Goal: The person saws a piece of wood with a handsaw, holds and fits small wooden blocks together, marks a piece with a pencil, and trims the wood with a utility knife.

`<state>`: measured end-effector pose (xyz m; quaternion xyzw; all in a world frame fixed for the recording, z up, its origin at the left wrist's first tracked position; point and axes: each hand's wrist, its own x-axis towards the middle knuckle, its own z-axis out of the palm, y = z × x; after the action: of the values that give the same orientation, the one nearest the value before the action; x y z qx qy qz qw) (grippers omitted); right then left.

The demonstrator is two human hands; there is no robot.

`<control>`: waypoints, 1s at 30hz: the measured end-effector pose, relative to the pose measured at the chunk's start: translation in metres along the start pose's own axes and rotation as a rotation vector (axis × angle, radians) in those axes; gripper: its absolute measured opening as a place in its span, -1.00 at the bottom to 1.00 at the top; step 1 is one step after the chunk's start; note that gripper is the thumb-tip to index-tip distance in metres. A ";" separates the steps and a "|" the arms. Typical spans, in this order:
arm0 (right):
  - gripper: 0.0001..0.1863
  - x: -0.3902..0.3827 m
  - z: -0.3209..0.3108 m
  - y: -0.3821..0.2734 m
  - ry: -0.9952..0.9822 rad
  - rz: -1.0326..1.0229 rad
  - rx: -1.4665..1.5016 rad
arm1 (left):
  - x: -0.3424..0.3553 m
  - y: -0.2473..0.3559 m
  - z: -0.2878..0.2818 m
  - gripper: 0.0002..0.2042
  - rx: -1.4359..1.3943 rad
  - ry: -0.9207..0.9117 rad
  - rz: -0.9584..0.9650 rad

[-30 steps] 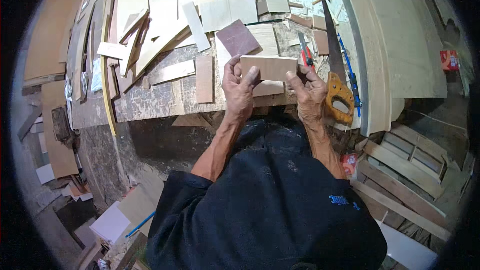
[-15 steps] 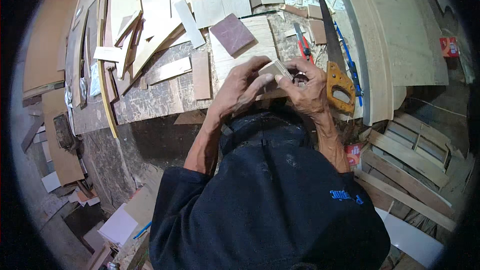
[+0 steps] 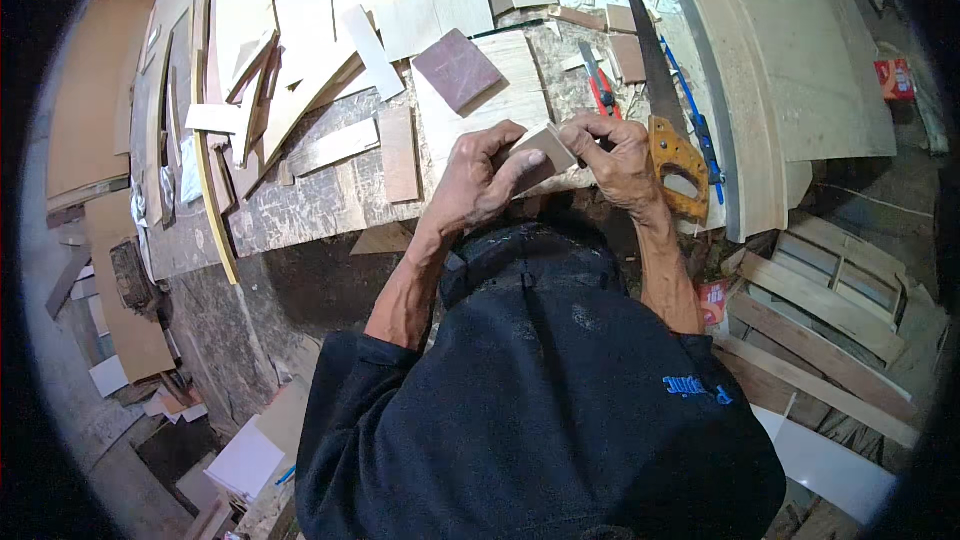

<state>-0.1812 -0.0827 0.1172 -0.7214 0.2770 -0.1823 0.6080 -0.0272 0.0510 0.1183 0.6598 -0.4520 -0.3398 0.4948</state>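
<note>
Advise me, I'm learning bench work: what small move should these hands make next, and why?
Perhaps slide the right hand lightly along the edge of the wooden piece: the left hand grips it, thumb across its face, and the right fingers are at its right end.

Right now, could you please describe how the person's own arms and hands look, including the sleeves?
The left hand and right hand are bare, with no gloves visible. Both forearms are uncovered below the loose, dark sleeves. The sleeves belong to a black-looking top that has pale smudges and blue lettering toward the right side.
</note>
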 end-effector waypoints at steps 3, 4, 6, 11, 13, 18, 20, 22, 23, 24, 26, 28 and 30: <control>-0.84 0.004 -0.004 -0.001 -0.088 -0.133 -0.017 | -0.003 -0.011 0.003 -0.77 0.073 0.067 0.080; -0.84 0.004 -0.004 -0.001 -0.087 -0.133 -0.017 | -0.003 -0.011 0.003 -0.78 0.091 0.079 0.080; -0.83 0.004 -0.004 -0.001 -0.062 -0.187 -0.108 | -0.003 -0.010 0.002 -0.79 0.185 0.109 0.151; -0.84 0.001 -0.013 0.018 0.058 0.051 -0.239 | -0.003 -0.011 0.000 -0.80 0.342 0.143 0.265; -0.82 0.003 -0.021 0.041 0.125 0.299 -0.238 | -0.003 -0.017 0.001 -0.78 0.330 0.147 0.196; -0.79 0.007 -0.021 0.065 0.337 0.039 -0.548 | -0.001 -0.039 0.001 -0.74 0.293 0.039 -0.106; -0.77 0.012 -0.024 0.070 0.388 -0.043 -0.637 | 0.001 -0.044 0.003 -0.73 0.354 0.041 -0.124; -0.76 0.018 -0.027 0.074 0.388 0.041 -0.640 | 0.005 -0.058 0.003 -0.73 0.330 0.029 -0.122; -0.75 0.021 -0.028 0.078 0.430 0.063 -0.560 | 0.008 -0.061 0.002 -0.73 0.356 0.015 -0.132; -0.75 0.023 -0.030 0.080 0.471 0.085 -0.480 | 0.010 -0.063 0.003 -0.74 0.381 0.000 -0.142; -0.75 0.024 -0.039 0.080 0.453 0.110 -0.481 | 0.015 -0.056 0.002 -0.72 0.438 -0.022 -0.182; -0.74 0.027 -0.047 0.089 0.499 0.045 -0.521 | 0.023 -0.066 0.002 -0.67 0.566 -0.042 -0.005; -0.75 0.024 -0.050 0.088 0.508 0.047 -0.523 | 0.031 -0.070 0.001 -0.66 0.577 -0.106 -0.048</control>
<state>-0.2082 -0.1454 0.0392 -0.7776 0.4731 -0.2646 0.3186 0.0015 0.0284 0.0511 0.7649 -0.5397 -0.2429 0.2544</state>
